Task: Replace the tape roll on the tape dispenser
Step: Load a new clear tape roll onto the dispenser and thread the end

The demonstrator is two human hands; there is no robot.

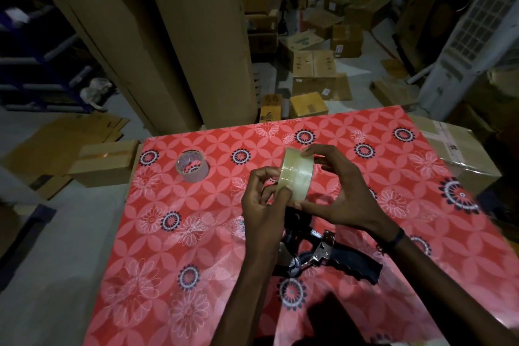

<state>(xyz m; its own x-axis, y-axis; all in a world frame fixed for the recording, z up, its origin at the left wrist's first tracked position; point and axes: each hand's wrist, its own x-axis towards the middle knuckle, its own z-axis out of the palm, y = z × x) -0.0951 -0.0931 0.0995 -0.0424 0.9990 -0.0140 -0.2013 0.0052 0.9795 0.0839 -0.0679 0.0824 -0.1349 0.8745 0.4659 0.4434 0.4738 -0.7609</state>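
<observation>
From the head camera, two rolls of clear packing tape are in sight, along with one tape dispenser and two bare hands. The full tape roll (296,174) is held up on edge above the red floral tablecloth (174,233), between both hands, just beyond the dispenser. The left hand (262,199) comes up from below, its fingers curled, with the thumb pressed flat on the roll's outer band and the other fingertips on the near rim, so it pinches the roll at its lower left side. The right hand (341,191) reaches in from the right, wrist bent, fingers spread around the roll: fingertips on the top edge, thumb under the bottom edge. A dark band sits on the right wrist. The nearly spent tape roll (192,166) lies flat on the cloth, well apart from the hands, to the left of the dispenser and farther from the camera. The black tape dispenser (331,253) lies on its side on the cloth directly beneath the hands, handle pointing right, metal parts showing at its middle, its front partly hidden by the left forearm.
</observation>
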